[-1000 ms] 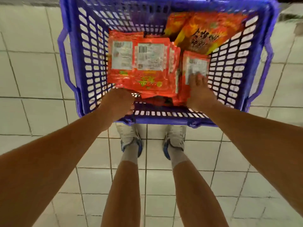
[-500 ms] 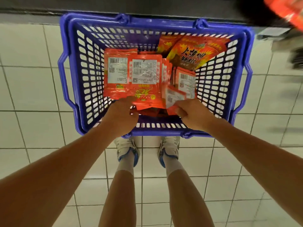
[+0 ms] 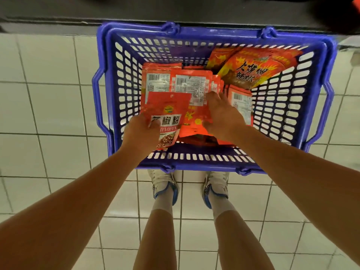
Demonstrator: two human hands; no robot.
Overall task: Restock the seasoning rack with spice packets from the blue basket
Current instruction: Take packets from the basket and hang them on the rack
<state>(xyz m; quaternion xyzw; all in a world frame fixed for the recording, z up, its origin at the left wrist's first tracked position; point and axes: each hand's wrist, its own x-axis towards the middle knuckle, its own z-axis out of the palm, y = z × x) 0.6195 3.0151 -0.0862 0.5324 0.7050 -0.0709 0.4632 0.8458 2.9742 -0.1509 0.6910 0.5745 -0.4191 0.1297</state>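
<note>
Head view looks down at a white tiled floor (image 3: 48, 106) with a blue basket (image 3: 109, 98) sitting on it, just in front of two white and blue shoes (image 3: 165, 187). Red spice packets (image 3: 194, 84) lie in a pile inside the basket, and bigger orange packets (image 3: 251, 69) lean in its far right corner. The left hand (image 3: 139, 131) holds one red packet (image 3: 165, 114) by its lower edge, face up, above the pile. The right hand (image 3: 222, 114) rests on the pile with its fingers spread, touching the packets.
</note>
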